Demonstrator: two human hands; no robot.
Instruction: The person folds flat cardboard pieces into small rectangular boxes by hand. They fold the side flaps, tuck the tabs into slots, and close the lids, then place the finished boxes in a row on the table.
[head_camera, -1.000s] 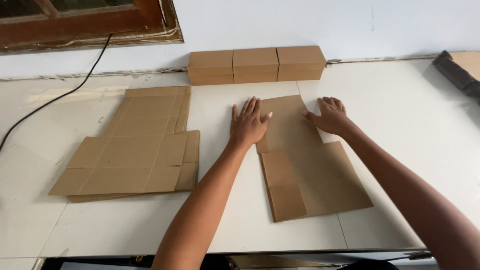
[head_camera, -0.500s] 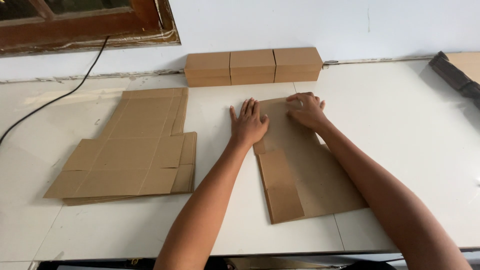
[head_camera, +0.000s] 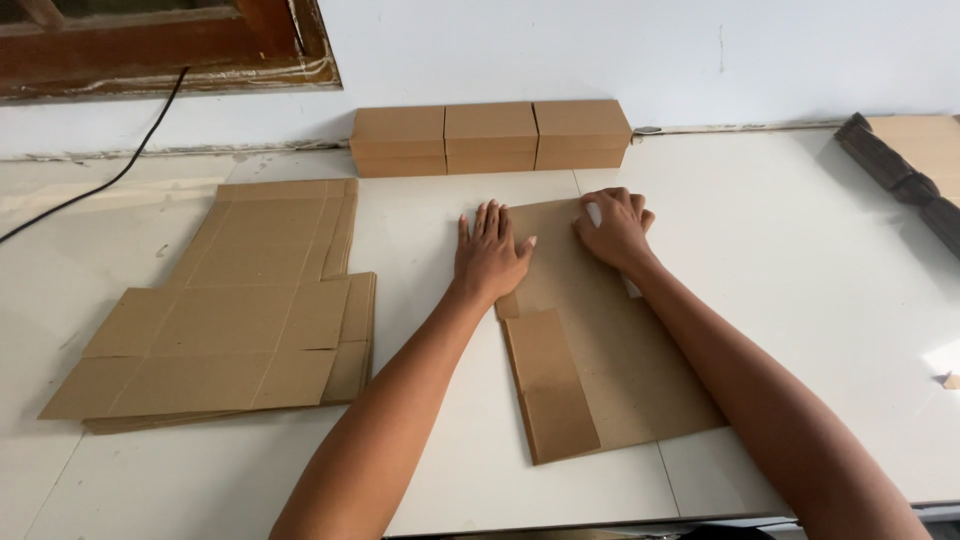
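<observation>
A flat brown cardboard box blank (head_camera: 600, 370) lies on the white table (head_camera: 800, 300) in front of me, partly folded over itself. My left hand (head_camera: 490, 255) presses flat on its upper left part, fingers spread. My right hand (head_camera: 615, 228) rests on the blank's upper right part with its fingers curled over a folded flap at the top edge.
A stack of flat cardboard blanks (head_camera: 230, 320) lies to the left. Three closed brown boxes (head_camera: 490, 135) stand in a row against the wall. A black cable (head_camera: 100, 185) runs across the far left. A dark object (head_camera: 900, 175) and more cardboard sit at the far right.
My right hand has slid left across the blank's top, folding the right flap inward toward my left hand. The left hand stayed pressed in place.
</observation>
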